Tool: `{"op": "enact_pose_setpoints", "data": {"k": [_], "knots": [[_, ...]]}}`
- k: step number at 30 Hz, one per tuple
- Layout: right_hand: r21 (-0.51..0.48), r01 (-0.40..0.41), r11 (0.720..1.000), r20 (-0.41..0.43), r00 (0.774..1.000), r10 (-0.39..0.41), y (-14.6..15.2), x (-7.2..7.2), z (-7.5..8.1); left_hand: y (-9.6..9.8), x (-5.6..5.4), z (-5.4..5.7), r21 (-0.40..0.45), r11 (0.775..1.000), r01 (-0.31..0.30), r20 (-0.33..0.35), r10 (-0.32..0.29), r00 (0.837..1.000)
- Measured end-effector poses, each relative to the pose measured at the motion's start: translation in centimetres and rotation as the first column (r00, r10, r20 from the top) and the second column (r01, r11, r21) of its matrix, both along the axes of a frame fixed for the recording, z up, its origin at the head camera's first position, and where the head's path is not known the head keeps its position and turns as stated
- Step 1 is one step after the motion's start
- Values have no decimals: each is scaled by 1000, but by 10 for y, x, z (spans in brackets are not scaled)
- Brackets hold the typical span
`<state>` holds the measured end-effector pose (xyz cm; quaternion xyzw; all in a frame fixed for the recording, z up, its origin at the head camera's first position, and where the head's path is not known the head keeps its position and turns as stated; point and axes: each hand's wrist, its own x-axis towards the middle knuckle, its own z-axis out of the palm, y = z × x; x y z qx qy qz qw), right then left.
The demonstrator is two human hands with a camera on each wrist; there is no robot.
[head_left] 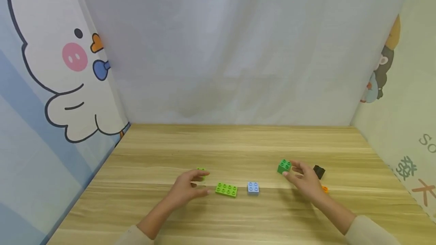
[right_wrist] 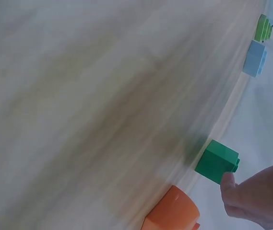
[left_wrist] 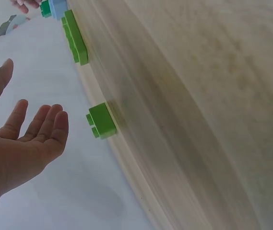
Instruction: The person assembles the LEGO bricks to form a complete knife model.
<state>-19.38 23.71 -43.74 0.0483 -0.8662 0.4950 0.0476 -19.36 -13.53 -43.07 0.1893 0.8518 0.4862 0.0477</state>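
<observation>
My left hand point(head_left: 185, 189) hovers above the table with fingers spread and relaxed, holding nothing. Under and behind its fingers is a small light green brick point(left_wrist: 102, 120), partly hidden in the head view. A longer light green brick point(head_left: 226, 189) lies just right of that hand, and a light blue brick point(head_left: 253, 188) stands beside it. On the right, my right hand point(head_left: 304, 180) reaches beside a dark green brick point(head_left: 284, 166), fingers apart and not closed round it. In the right wrist view the thumb overlaps the dark green brick point(right_wrist: 217, 161); whether it touches, I cannot tell.
Behind the right hand sits a black brick point(head_left: 319, 171). An orange piece point(right_wrist: 173, 211) stands near that wrist, mostly hidden in the head view. The wooden table point(head_left: 218, 146) meets a pale cloth backdrop point(head_left: 218, 67) at its far edge, with printed cloths on both sides.
</observation>
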Motion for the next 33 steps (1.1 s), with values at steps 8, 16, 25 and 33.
{"op": "enact_pose_setpoints", "data": {"k": [8, 16, 25, 33], "knots": [[-15, 53, 999, 88, 995, -51, -3, -13, -4, 13, -12, -3, -25, 995, 101, 67, -100, 993], [-9, 69, 998, 145, 987, -67, -3, -28, -11, 29, -21, -7, -64, 988, 139, 112, -131, 985], [58, 78, 995, 175, 981, -88, -1, -33, -14, 41, -30, -16, -108, 985, 134, 141, -119, 983], [108, 70, 992, 148, 985, -86, 3, -36, -18, 44, -36, -19, -189, 974, 125, 97, -108, 989]]}}
